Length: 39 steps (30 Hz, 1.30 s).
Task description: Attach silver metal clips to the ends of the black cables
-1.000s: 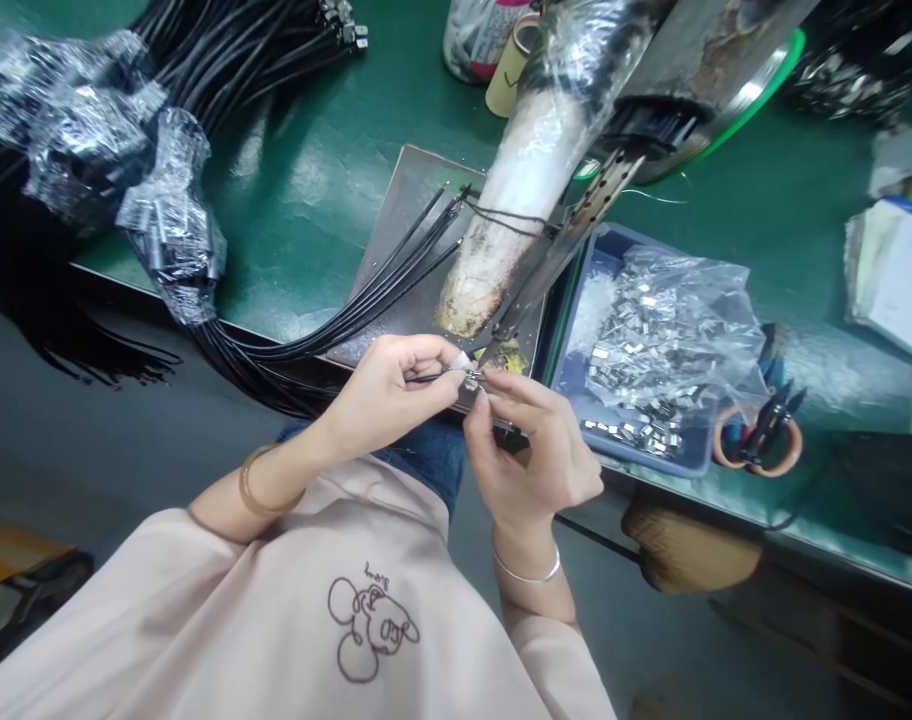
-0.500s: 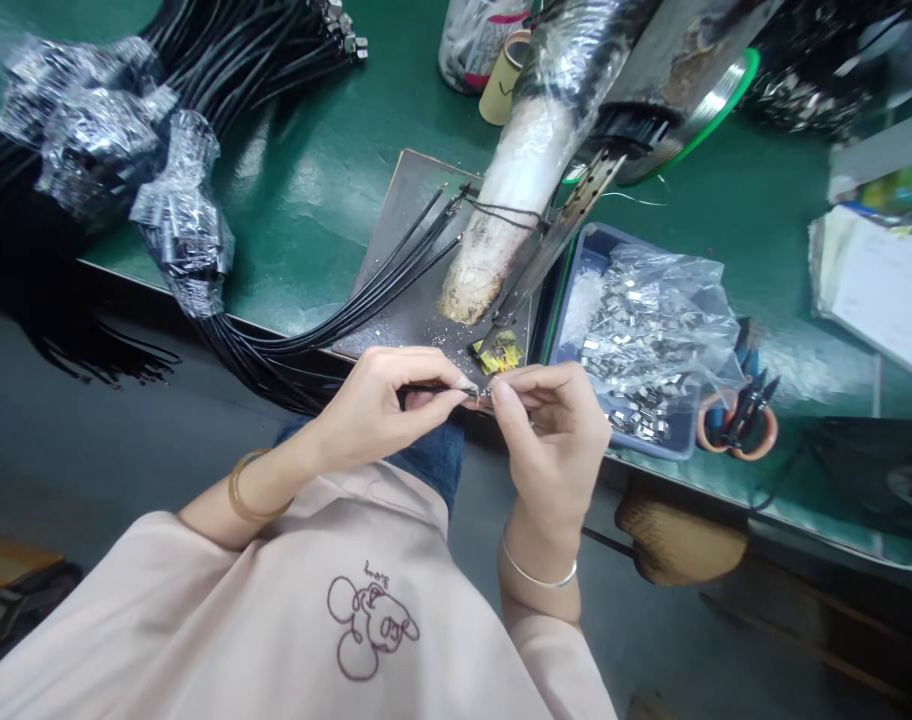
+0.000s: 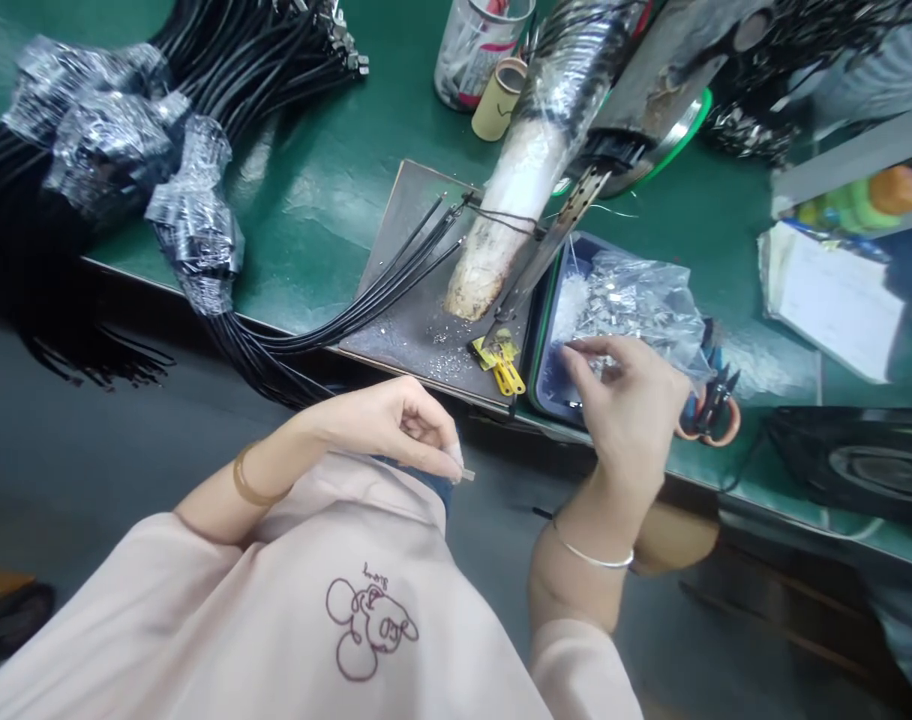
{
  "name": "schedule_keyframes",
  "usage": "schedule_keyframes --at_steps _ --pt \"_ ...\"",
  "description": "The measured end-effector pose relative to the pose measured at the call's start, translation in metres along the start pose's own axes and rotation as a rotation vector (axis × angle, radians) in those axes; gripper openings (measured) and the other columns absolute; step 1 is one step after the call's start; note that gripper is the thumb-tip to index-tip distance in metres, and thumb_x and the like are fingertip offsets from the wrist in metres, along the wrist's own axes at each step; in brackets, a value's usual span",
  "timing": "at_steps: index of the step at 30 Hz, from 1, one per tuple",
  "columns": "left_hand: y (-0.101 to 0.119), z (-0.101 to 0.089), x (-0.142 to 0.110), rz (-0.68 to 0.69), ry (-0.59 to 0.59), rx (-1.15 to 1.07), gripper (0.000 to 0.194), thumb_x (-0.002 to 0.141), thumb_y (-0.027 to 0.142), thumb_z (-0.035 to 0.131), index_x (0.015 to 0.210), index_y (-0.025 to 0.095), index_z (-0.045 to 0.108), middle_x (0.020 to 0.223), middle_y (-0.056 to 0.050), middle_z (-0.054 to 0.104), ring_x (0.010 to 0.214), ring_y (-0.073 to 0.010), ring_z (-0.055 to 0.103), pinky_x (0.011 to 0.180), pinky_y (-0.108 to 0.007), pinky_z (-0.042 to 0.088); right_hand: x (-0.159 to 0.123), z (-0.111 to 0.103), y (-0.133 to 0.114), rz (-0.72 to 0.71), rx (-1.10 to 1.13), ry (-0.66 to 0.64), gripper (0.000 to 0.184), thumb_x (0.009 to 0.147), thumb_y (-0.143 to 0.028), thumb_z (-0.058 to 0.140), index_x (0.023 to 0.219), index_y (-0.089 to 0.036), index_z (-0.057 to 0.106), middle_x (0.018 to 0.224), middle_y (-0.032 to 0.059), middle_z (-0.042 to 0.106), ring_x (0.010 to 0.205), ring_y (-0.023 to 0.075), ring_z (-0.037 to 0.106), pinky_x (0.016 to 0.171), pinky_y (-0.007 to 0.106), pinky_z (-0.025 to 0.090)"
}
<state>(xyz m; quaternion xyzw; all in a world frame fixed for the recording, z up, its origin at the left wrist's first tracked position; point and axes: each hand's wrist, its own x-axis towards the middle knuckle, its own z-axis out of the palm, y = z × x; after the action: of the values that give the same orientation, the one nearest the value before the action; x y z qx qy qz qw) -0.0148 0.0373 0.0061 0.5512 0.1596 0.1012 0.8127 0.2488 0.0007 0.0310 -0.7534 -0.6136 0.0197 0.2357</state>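
Observation:
My left hand [image 3: 396, 430] is closed in front of the table edge, thumb and forefinger pinching a small pale piece [image 3: 467, 475] whose tip sticks out. Its exact kind is too small to make out. My right hand [image 3: 628, 395] is over the blue tray [image 3: 550, 385], thumb and forefinger tips together; anything between them is hidden. A clear plastic bag [image 3: 662, 285] with many small shiny metal parts lies in the tray, beside small clear bits [image 3: 572, 300]. Black cables [image 3: 336, 325] run across a grey board [image 3: 396, 345] left of the tray.
A white wrapped post [image 3: 512, 190] and a metal arm [image 3: 550, 235] slant over the board. Below them sits a yellow two-pronged piece [image 3: 505, 370]. Orange-handled scissors [image 3: 715, 415] lie right of the tray. Plastic-wrapped cable bundles [image 3: 197, 215] hang over the left edge.
My hands have parted. The right has moved right and up from the cable end to the tray; the left has dropped slightly. The yellow piece shows more fully, and the view has shifted a little.

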Motion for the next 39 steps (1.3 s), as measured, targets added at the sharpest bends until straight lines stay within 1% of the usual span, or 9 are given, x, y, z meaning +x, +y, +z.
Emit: schedule_keyframes --at_steps 4,7,10,12,14,18,23,30,39 --pt "0.008 0.005 0.006 0.066 0.131 0.017 0.019 0.078 0.027 0.077 0.07 0.009 0.074 0.052 0.002 0.056 0.05 -0.0045 0.04 0.048 -0.018 0.032 0.013 0.006 0.005 0.028 -0.02 -0.132 0.017 0.083 -0.034 0.062 0.071 -0.021 0.064 0.073 0.0043 0.069 0.059 0.0174 0.055 0.066 0.033 0.04" --pt "0.008 0.008 0.012 0.122 0.299 -0.019 0.023 0.074 0.03 0.079 0.068 0.01 0.072 0.055 0.001 0.057 0.051 -0.0048 0.042 0.049 -0.018 0.033 0.008 0.005 0.003 0.009 -0.008 -0.108 0.015 0.079 -0.032 0.064 0.069 -0.022 0.062 0.06 -0.0005 0.061 0.054 0.0152 0.05 0.061 0.031 0.037" --pt "0.004 0.011 0.018 0.169 0.468 -0.078 0.024 0.072 0.033 0.078 0.07 0.011 0.069 0.059 0.001 0.06 0.053 -0.0054 0.044 0.049 -0.018 0.035 -0.006 0.002 -0.006 0.027 0.103 0.109 0.015 0.077 -0.032 0.069 0.068 -0.021 0.063 0.046 -0.008 0.044 0.043 0.0105 0.037 0.051 0.028 0.029" --pt "0.002 0.012 0.02 0.189 0.553 -0.088 0.022 0.071 0.032 0.077 0.072 0.012 0.067 0.057 0.003 0.055 0.051 -0.005 0.042 0.049 -0.018 0.034 -0.018 0.0 -0.017 0.074 0.257 0.311 0.015 0.077 -0.03 0.072 0.069 -0.02 0.064 0.053 -0.0067 0.054 0.039 0.0068 0.03 0.045 0.027 0.024" --pt "0.0 0.014 0.021 0.205 0.626 -0.059 0.019 0.07 0.029 0.074 0.07 0.013 0.064 0.056 0.005 0.051 0.05 -0.0047 0.04 0.048 -0.018 0.033 -0.03 -0.001 -0.03 0.093 0.442 0.438 0.011 0.079 -0.026 0.073 0.074 -0.02 0.066 0.069 -0.0019 0.067 0.041 0.0056 0.033 0.043 0.026 0.026" --pt "-0.001 0.019 0.02 0.244 0.731 0.09 0.016 0.072 0.025 0.067 0.064 0.014 0.058 0.054 0.005 0.047 0.05 -0.0048 0.036 0.047 -0.018 0.031 -0.049 0.008 -0.054 0.037 0.665 0.271 0.006 0.078 -0.021 0.076 0.077 -0.021 0.07 0.075 -0.0016 0.068 0.049 0.0072 0.048 0.044 0.023 0.032" --pt "-0.001 0.025 0.019 0.301 0.797 0.28 0.016 0.077 0.023 0.064 0.065 0.015 0.056 0.058 0.004 0.047 0.054 -0.0061 0.039 0.051 -0.019 0.034 -0.058 0.029 -0.07 -0.008 0.667 0.114 0.013 0.091 -0.024 0.065 0.081 -0.02 0.071 0.075 -0.0008 0.068 0.059 0.0097 0.057 0.051 0.023 0.04" --pt "-0.003 0.026 0.019 0.371 0.793 0.389 0.019 0.079 0.016 0.063 0.063 0.016 0.052 0.057 0.007 0.041 0.053 -0.005 0.033 0.049 -0.019 0.03 -0.056 0.034 -0.075 -0.09 0.63 0.097 0.021 0.096 -0.023 0.058 0.076 -0.02 0.064 0.072 -0.0025 0.065 0.062 0.0099 0.057 0.056 0.023 0.041" --pt "0.0 0.027 0.018 0.336 0.767 0.407 0.019 0.078 0.018 0.063 0.062 0.016 0.052 0.055 0.007 0.042 0.051 -0.0053 0.034 0.049 -0.019 0.032 -0.058 0.034 -0.075 -0.147 0.494 0.141 0.022 0.095 -0.024 0.062 0.074 -0.021 0.063 0.066 -0.0041 0.06 0.056 0.009 0.05 0.055 0.024 0.04"
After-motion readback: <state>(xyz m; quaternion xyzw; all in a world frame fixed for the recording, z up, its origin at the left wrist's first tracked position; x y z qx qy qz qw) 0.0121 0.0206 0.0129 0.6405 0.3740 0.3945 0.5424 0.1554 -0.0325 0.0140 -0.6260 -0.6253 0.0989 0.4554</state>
